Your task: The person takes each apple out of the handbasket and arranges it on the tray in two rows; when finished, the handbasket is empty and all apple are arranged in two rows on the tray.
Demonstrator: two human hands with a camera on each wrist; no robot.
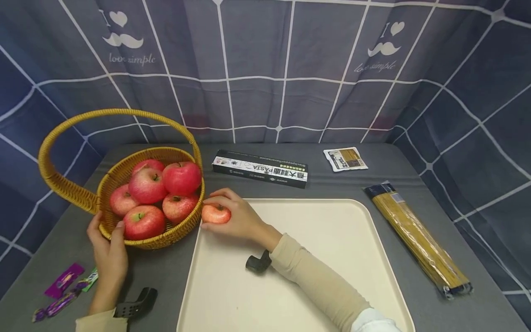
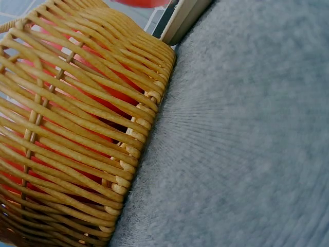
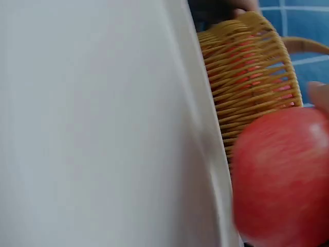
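Observation:
A yellow wicker basket [image 1: 151,244] with a tall hoop handle holds several red apples [image 1: 148,185]. My left hand [image 1: 111,253] grips its near left rim, the thumb over the edge and the fingers on the outer side. In the left wrist view the woven wall [image 2: 77,123] fills the left part, and that hand is out of sight. Just right of the basket, my right hand [image 1: 232,214] holds a single apple [image 1: 216,214] over the left edge of a cream tray [image 1: 232,295]. The right wrist view shows this apple [image 3: 282,177] up close beside the basket.
Behind the tray lies a black pasta box [image 1: 260,168], with a small sauce packet [image 1: 345,159] to its right. A long bag of spaghetti [image 1: 416,237] lies right of the tray. Wrapped candies [image 1: 64,281] sit at the front left. A tiled-pattern cloth [image 1: 257,60] hangs around the table.

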